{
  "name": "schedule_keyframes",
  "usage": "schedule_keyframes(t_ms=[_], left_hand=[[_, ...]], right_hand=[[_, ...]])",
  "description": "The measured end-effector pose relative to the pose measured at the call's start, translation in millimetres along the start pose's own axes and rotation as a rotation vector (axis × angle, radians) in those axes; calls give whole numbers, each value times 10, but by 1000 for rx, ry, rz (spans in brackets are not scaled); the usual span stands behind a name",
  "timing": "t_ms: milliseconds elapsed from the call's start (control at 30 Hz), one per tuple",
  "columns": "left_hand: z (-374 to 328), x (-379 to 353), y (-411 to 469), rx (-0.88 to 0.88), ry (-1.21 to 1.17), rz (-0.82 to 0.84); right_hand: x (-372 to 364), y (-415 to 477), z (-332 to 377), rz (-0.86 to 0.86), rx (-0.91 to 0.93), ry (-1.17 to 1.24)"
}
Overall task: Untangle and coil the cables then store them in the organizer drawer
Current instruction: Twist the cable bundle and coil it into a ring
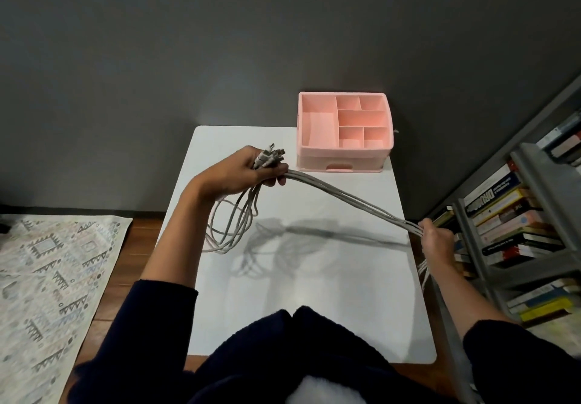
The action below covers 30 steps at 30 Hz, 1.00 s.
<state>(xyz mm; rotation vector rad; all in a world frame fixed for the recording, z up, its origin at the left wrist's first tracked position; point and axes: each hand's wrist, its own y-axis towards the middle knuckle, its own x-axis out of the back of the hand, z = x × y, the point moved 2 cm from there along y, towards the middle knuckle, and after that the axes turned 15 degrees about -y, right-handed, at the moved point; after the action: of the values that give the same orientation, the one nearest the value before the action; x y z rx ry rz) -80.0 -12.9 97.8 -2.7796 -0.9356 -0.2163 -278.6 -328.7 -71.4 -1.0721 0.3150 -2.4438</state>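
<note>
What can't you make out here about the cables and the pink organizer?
Head view: the drawer of the pink organizer hides its inside behind a shut front.
The count of cables: strands overlap between left hand and right hand.
The connectors above the left hand: too small and blurred.
The cables' other ends: they drop past the table edge under the right hand.

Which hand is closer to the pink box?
The left hand. It grips the cable ends just left of the pink box; the right hand holds the cables farther off, at the table's right edge.
</note>
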Motion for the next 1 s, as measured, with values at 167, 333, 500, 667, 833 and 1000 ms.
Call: schedule_keyframes(t_ms=[167, 333, 500, 667, 833, 1000], left_hand=[[172, 20, -25, 42, 24, -36], [71, 263, -135, -31, -5, -185], [26, 282, -183, -21, 23, -197], [33, 257, -178, -43, -20, -217], [113, 224, -166, -31, -46, -219], [96, 220, -120, -41, -4, -237]], right_hand=[[-17, -13, -1, -25, 17, -2], [-37, 6, -327, 32, -32, -10], [-9, 11, -292, -68, -49, 27], [-35, 30, -249, -145, -103, 129], [-103, 68, -404, -98, -158, 214], [-176, 72, -472, 83, -86, 54]])
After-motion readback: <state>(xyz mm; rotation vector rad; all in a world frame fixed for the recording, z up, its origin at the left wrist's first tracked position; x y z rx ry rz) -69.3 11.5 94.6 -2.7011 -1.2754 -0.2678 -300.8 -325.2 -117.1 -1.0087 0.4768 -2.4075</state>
